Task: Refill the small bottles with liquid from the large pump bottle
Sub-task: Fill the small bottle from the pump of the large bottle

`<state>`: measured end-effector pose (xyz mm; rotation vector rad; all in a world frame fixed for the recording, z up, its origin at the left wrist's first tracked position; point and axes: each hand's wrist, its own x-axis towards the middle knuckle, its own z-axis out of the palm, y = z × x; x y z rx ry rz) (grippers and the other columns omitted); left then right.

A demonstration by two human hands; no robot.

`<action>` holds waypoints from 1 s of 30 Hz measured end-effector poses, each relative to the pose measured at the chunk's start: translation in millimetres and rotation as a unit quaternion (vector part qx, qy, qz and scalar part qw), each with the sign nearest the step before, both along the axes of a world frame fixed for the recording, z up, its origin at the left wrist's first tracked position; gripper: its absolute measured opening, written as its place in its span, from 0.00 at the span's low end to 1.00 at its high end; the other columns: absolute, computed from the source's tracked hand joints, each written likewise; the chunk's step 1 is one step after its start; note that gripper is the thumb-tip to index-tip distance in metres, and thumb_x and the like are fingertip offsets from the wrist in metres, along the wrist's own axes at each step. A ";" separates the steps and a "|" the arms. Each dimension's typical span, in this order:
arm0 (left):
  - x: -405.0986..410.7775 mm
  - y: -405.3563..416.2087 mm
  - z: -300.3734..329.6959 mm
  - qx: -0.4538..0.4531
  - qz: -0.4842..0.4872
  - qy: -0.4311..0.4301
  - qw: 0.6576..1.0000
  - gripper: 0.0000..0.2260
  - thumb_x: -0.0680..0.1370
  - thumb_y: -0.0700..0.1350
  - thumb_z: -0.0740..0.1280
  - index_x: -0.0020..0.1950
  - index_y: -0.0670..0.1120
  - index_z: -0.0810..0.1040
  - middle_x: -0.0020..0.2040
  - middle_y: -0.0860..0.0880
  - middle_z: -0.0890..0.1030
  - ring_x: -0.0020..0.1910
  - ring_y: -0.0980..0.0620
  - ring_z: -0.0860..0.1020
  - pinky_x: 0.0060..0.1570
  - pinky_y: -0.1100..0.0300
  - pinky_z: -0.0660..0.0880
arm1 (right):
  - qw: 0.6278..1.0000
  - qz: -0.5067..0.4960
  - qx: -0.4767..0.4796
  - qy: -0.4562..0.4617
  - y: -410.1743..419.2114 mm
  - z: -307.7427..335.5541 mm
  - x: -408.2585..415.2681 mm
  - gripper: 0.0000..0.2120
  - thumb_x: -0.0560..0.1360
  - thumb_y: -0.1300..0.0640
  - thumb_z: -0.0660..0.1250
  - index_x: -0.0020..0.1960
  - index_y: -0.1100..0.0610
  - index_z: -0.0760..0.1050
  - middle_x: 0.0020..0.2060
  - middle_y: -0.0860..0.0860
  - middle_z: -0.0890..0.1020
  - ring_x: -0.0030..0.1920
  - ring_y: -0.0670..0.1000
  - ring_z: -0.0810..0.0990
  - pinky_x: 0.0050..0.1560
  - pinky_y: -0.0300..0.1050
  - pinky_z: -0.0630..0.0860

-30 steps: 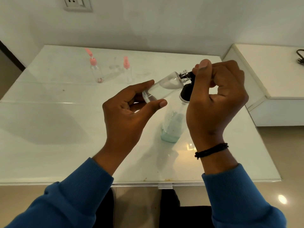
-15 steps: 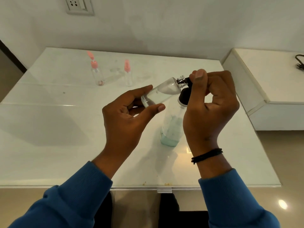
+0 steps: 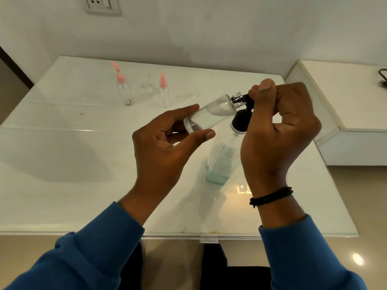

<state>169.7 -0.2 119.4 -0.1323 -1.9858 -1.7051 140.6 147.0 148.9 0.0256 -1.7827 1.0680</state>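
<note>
While left hand point(image 3: 165, 143) grips small bottle point(image 3: 211, 114), its mouth meets pump nozzle point(image 3: 244, 99).

White table point(image 3: 62, 164) against a pale wall

A wall socket point(image 3: 103, 5) sits above the table's far edge; a low white cabinet point(image 3: 343, 97) stands just right of the table, with a black cable point(image 3: 382, 77) on its top.
</note>
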 end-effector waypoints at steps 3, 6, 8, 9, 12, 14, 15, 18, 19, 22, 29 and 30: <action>-0.7 -1.1 -2.3 -0.010 0.010 0.000 1.000 0.21 0.71 0.43 0.81 0.62 0.40 0.83 0.54 0.49 0.86 0.52 0.53 0.85 0.50 0.62 0.82 | 1.000 0.011 -0.002 0.000 -4.8 -3.7 1.8 0.12 0.81 0.61 0.66 0.40 0.61 0.81 0.36 0.49 0.77 0.38 0.54 0.77 0.36 0.55 0.74; -0.5 -1.3 -2.9 -0.002 0.006 -0.005 1.000 0.21 0.70 0.44 0.81 0.62 0.40 0.83 0.53 0.50 0.86 0.52 0.54 0.85 0.50 0.62 0.83 | 1.000 0.009 0.004 0.001 -3.5 -3.6 1.2 0.13 0.82 0.61 0.66 0.39 0.60 0.80 0.36 0.48 0.77 0.37 0.56 0.77 0.35 0.57 0.74; 0.0 -0.2 -1.9 -0.003 0.000 -0.001 1.000 0.21 0.70 0.44 0.80 0.62 0.40 0.83 0.53 0.51 0.85 0.52 0.55 0.85 0.50 0.63 0.82 | 1.000 0.001 0.010 0.005 -0.6 -0.4 0.6 0.14 0.82 0.59 0.66 0.39 0.61 0.81 0.35 0.49 0.78 0.37 0.58 0.77 0.35 0.58 0.73; 0.2 0.2 -1.4 -0.007 -0.001 0.000 1.000 0.21 0.71 0.44 0.80 0.62 0.40 0.83 0.53 0.51 0.85 0.52 0.55 0.85 0.50 0.63 0.82 | 1.000 -0.003 0.011 0.006 0.0 0.5 0.3 0.14 0.82 0.59 0.66 0.39 0.61 0.81 0.35 0.49 0.78 0.37 0.58 0.77 0.35 0.58 0.73; -0.6 -0.1 -1.7 -0.010 0.004 -0.002 1.000 0.21 0.71 0.44 0.81 0.62 0.41 0.83 0.54 0.51 0.85 0.52 0.55 0.85 0.50 0.63 0.82 | 1.000 -0.001 0.008 0.006 -2.3 -2.0 0.2 0.12 0.81 0.61 0.67 0.40 0.60 0.81 0.36 0.48 0.77 0.37 0.57 0.77 0.35 0.56 0.74; -0.6 -0.6 -1.9 -0.001 0.006 -0.007 1.000 0.21 0.70 0.44 0.81 0.62 0.41 0.83 0.53 0.51 0.85 0.52 0.55 0.85 0.50 0.63 0.82 | 1.000 0.005 0.006 0.006 -3.3 -4.9 -0.1 0.12 0.81 0.61 0.67 0.39 0.60 0.80 0.36 0.48 0.77 0.36 0.56 0.77 0.35 0.56 0.74; -0.6 -0.3 -1.6 0.003 0.005 -0.007 1.000 0.21 0.70 0.44 0.81 0.61 0.41 0.83 0.53 0.52 0.85 0.52 0.56 0.85 0.50 0.63 0.82 | 1.000 0.006 0.007 0.006 -2.8 -4.8 -0.4 0.13 0.81 0.61 0.67 0.39 0.60 0.80 0.36 0.48 0.77 0.36 0.57 0.77 0.34 0.57 0.74; 0.3 0.6 0.2 -0.005 0.001 -0.002 1.000 0.21 0.70 0.45 0.80 0.61 0.42 0.83 0.53 0.54 0.85 0.52 0.58 0.84 0.50 0.66 0.81 | 1.000 -0.002 0.013 0.009 -0.2 -1.3 -0.9 0.14 0.81 0.59 0.67 0.38 0.60 0.80 0.35 0.49 0.78 0.36 0.57 0.77 0.35 0.59 0.73; 0.5 0.9 0.4 -0.010 0.000 0.000 1.000 0.21 0.71 0.45 0.80 0.62 0.42 0.83 0.53 0.54 0.84 0.52 0.58 0.84 0.50 0.67 0.80 | 1.000 -0.006 0.015 0.010 0.3 -1.0 -1.0 0.14 0.81 0.59 0.66 0.38 0.60 0.80 0.35 0.50 0.78 0.37 0.57 0.77 0.35 0.60 0.73; -0.4 0.1 -0.9 -0.018 0.010 0.001 1.000 0.21 0.71 0.45 0.80 0.62 0.42 0.83 0.54 0.53 0.85 0.53 0.56 0.84 0.50 0.66 0.81 | 1.000 0.005 0.005 0.012 -3.2 -4.5 -0.5 0.13 0.81 0.61 0.67 0.39 0.60 0.80 0.36 0.48 0.76 0.37 0.54 0.76 0.35 0.57 0.73; 0.4 0.6 0.1 -0.009 0.006 -0.001 1.000 0.21 0.70 0.45 0.81 0.61 0.42 0.83 0.53 0.52 0.85 0.51 0.55 0.85 0.50 0.65 0.81 | 1.000 0.010 0.006 0.009 0.5 -1.4 -0.7 0.14 0.81 0.59 0.66 0.39 0.61 0.81 0.35 0.51 0.79 0.37 0.57 0.77 0.35 0.58 0.73; 0.5 0.7 0.5 -0.009 0.006 0.000 1.000 0.21 0.70 0.45 0.81 0.61 0.42 0.83 0.52 0.52 0.85 0.51 0.55 0.85 0.50 0.64 0.82 | 1.000 0.007 0.007 0.008 0.4 -1.2 -0.9 0.14 0.81 0.59 0.66 0.39 0.61 0.81 0.35 0.51 0.79 0.37 0.57 0.77 0.35 0.58 0.73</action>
